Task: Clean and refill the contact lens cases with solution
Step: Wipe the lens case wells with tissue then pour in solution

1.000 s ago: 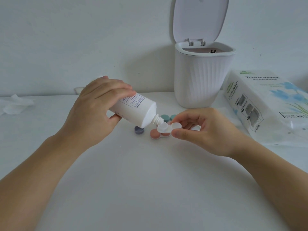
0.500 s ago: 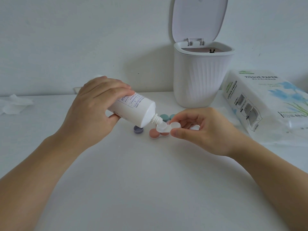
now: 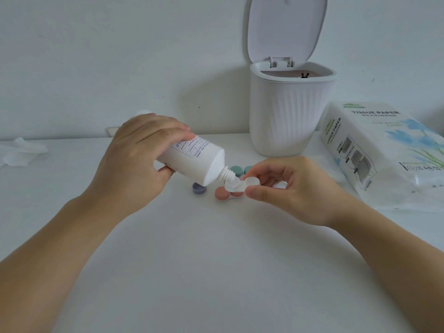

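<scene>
My left hand [image 3: 137, 162] grips a white solution bottle [image 3: 194, 162] tipped down to the right, its nozzle over the left well of a white open lens case [image 3: 240, 186]. My right hand [image 3: 288, 188] pinches that case at its right well, just above the table. Under the case lies a pink-capped lens case [image 3: 223, 193]. A purple cap [image 3: 199, 188] sits below the bottle, and two green caps [image 3: 236, 170] lie behind the nozzle.
A white ribbed bin [image 3: 288, 116] with its lid up stands at the back. A tissue paper pack [image 3: 384, 155] lies at the right, a flat tissue [image 3: 322, 164] beside it. Crumpled tissue [image 3: 19, 152] lies at the far left.
Both hands stay almost still. The bottle stays tipped with its nozzle over the case's left well.
</scene>
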`<state>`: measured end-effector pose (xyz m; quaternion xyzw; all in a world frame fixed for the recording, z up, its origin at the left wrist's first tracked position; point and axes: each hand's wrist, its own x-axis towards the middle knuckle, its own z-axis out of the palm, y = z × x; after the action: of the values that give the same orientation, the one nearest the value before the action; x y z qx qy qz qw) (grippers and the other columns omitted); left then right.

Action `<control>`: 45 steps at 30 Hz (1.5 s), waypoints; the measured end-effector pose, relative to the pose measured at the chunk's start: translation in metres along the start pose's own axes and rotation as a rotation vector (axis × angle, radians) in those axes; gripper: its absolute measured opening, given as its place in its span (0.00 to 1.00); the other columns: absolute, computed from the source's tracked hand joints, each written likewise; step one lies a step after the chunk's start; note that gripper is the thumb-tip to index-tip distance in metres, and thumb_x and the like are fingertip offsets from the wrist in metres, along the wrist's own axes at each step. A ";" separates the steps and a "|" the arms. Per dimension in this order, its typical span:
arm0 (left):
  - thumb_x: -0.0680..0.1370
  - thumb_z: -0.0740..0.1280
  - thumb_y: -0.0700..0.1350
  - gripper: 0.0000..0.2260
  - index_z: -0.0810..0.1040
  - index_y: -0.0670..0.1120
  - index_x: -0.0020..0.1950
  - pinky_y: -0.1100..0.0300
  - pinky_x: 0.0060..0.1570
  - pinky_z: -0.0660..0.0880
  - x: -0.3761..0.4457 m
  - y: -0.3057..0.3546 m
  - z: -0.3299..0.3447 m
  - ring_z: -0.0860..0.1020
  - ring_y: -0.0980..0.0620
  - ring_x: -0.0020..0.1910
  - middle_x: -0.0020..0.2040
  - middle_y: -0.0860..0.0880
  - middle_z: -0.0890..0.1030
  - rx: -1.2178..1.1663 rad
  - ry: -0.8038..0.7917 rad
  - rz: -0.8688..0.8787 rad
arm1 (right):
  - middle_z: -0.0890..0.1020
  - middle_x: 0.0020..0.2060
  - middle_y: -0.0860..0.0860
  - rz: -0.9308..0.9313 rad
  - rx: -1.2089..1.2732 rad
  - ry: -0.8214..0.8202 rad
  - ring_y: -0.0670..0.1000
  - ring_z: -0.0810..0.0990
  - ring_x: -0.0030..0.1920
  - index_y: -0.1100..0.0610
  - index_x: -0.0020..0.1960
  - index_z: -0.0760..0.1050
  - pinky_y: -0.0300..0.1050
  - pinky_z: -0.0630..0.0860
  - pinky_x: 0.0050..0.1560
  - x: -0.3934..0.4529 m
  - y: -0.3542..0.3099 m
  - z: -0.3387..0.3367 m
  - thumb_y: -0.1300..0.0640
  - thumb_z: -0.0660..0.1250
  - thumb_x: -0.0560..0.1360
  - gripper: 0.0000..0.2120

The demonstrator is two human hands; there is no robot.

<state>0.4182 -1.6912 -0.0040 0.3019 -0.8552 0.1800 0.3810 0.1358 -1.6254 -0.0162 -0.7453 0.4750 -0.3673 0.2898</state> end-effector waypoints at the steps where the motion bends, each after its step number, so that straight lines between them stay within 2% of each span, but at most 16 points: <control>1: 0.69 0.77 0.31 0.21 0.82 0.40 0.60 0.46 0.68 0.69 0.000 0.000 0.000 0.80 0.42 0.61 0.60 0.44 0.83 -0.001 -0.001 0.003 | 0.86 0.40 0.42 0.000 0.001 0.002 0.43 0.84 0.41 0.45 0.48 0.84 0.47 0.79 0.49 0.000 0.000 0.000 0.44 0.73 0.70 0.09; 4: 0.69 0.77 0.31 0.21 0.81 0.40 0.61 0.48 0.70 0.68 0.000 -0.001 0.000 0.78 0.43 0.62 0.61 0.45 0.82 -0.002 0.003 0.003 | 0.86 0.40 0.41 0.000 0.011 0.007 0.42 0.83 0.41 0.42 0.50 0.82 0.44 0.79 0.49 0.001 -0.001 -0.001 0.39 0.71 0.67 0.13; 9: 0.68 0.78 0.30 0.22 0.81 0.40 0.61 0.53 0.72 0.65 -0.001 -0.002 0.000 0.77 0.45 0.63 0.61 0.45 0.82 0.001 0.017 -0.019 | 0.86 0.39 0.39 -0.010 0.019 0.005 0.39 0.83 0.40 0.41 0.51 0.82 0.40 0.78 0.47 0.000 -0.001 -0.001 0.40 0.71 0.67 0.13; 12: 0.68 0.77 0.30 0.22 0.81 0.39 0.61 0.52 0.72 0.65 -0.001 -0.002 0.001 0.77 0.45 0.63 0.61 0.45 0.82 0.001 0.020 -0.011 | 0.86 0.39 0.41 -0.003 0.019 0.010 0.41 0.83 0.40 0.41 0.51 0.82 0.42 0.79 0.48 0.001 0.000 0.000 0.38 0.71 0.66 0.15; 20: 0.70 0.75 0.31 0.19 0.81 0.40 0.60 0.53 0.72 0.64 -0.001 -0.003 0.002 0.77 0.46 0.63 0.60 0.45 0.83 0.002 0.034 0.004 | 0.86 0.40 0.39 -0.017 0.015 0.002 0.39 0.83 0.40 0.41 0.51 0.82 0.41 0.79 0.48 0.001 0.002 0.000 0.39 0.71 0.68 0.14; 23: 0.69 0.77 0.31 0.21 0.81 0.40 0.61 0.54 0.72 0.64 -0.001 -0.003 0.002 0.77 0.46 0.63 0.61 0.45 0.82 0.004 0.037 -0.001 | 0.86 0.39 0.39 -0.018 0.017 0.014 0.39 0.83 0.40 0.40 0.51 0.81 0.41 0.79 0.47 0.001 0.002 0.000 0.39 0.71 0.67 0.14; 26: 0.69 0.79 0.33 0.22 0.81 0.40 0.62 0.55 0.72 0.64 -0.002 -0.002 0.003 0.76 0.46 0.63 0.61 0.45 0.82 -0.008 0.024 -0.023 | 0.85 0.38 0.37 -0.032 0.033 0.016 0.38 0.82 0.39 0.42 0.50 0.82 0.38 0.78 0.46 0.002 0.004 -0.001 0.42 0.72 0.69 0.11; 28: 0.68 0.80 0.34 0.24 0.81 0.41 0.63 0.57 0.71 0.65 -0.003 -0.001 0.002 0.76 0.45 0.63 0.62 0.46 0.81 -0.033 0.005 -0.080 | 0.85 0.37 0.37 -0.042 0.049 0.023 0.38 0.82 0.39 0.45 0.48 0.84 0.37 0.77 0.47 0.002 0.006 -0.001 0.49 0.75 0.72 0.06; 31: 0.67 0.81 0.35 0.26 0.80 0.42 0.64 0.58 0.67 0.67 -0.005 0.000 0.001 0.76 0.45 0.62 0.63 0.48 0.81 -0.076 -0.022 -0.135 | 0.85 0.37 0.37 -0.046 0.057 0.042 0.37 0.82 0.39 0.45 0.49 0.83 0.36 0.77 0.46 0.002 0.007 -0.003 0.57 0.76 0.74 0.08; 33: 0.67 0.81 0.36 0.27 0.79 0.43 0.64 0.58 0.64 0.70 -0.006 0.001 0.000 0.76 0.47 0.62 0.63 0.51 0.79 -0.121 -0.034 -0.176 | 0.85 0.38 0.37 -0.058 0.069 0.037 0.38 0.82 0.39 0.44 0.49 0.83 0.34 0.76 0.46 0.001 0.005 -0.004 0.58 0.76 0.74 0.09; 36: 0.66 0.82 0.37 0.30 0.78 0.46 0.66 0.68 0.63 0.68 -0.010 -0.001 -0.001 0.74 0.53 0.63 0.62 0.57 0.77 -0.193 -0.045 -0.270 | 0.82 0.41 0.43 -0.058 0.025 0.056 0.49 0.80 0.40 0.45 0.50 0.84 0.47 0.77 0.48 0.002 0.003 -0.005 0.57 0.77 0.73 0.09; 38: 0.65 0.83 0.37 0.32 0.78 0.48 0.66 0.72 0.62 0.66 -0.011 -0.003 -0.002 0.73 0.58 0.62 0.61 0.60 0.77 -0.229 -0.057 -0.339 | 0.81 0.42 0.46 -0.042 0.002 0.042 0.53 0.78 0.41 0.48 0.51 0.85 0.50 0.76 0.48 0.003 0.004 -0.006 0.56 0.77 0.73 0.08; 40: 0.65 0.83 0.37 0.33 0.77 0.50 0.67 0.74 0.61 0.65 -0.013 -0.004 -0.003 0.73 0.63 0.61 0.60 0.64 0.76 -0.261 -0.060 -0.380 | 0.81 0.42 0.46 -0.022 -0.006 -0.001 0.48 0.77 0.40 0.49 0.53 0.85 0.47 0.75 0.46 0.002 0.005 -0.007 0.55 0.76 0.73 0.08; 42: 0.65 0.83 0.38 0.33 0.76 0.52 0.67 0.77 0.60 0.64 -0.014 -0.004 -0.004 0.71 0.69 0.60 0.60 0.65 0.76 -0.290 -0.058 -0.407 | 0.80 0.41 0.45 -0.016 -0.035 -0.043 0.45 0.77 0.39 0.46 0.53 0.85 0.40 0.74 0.44 0.002 0.006 -0.006 0.54 0.76 0.74 0.09; 45: 0.65 0.83 0.40 0.33 0.76 0.54 0.67 0.78 0.59 0.63 -0.016 -0.005 -0.004 0.71 0.71 0.60 0.60 0.66 0.77 -0.325 -0.056 -0.430 | 0.79 0.40 0.44 -0.008 -0.070 -0.104 0.47 0.75 0.37 0.41 0.53 0.85 0.37 0.72 0.42 0.001 0.007 -0.005 0.56 0.77 0.73 0.12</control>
<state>0.4322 -1.6871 -0.0131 0.4165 -0.7991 -0.0531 0.4302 0.1284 -1.6296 -0.0187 -0.7750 0.4688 -0.3126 0.2862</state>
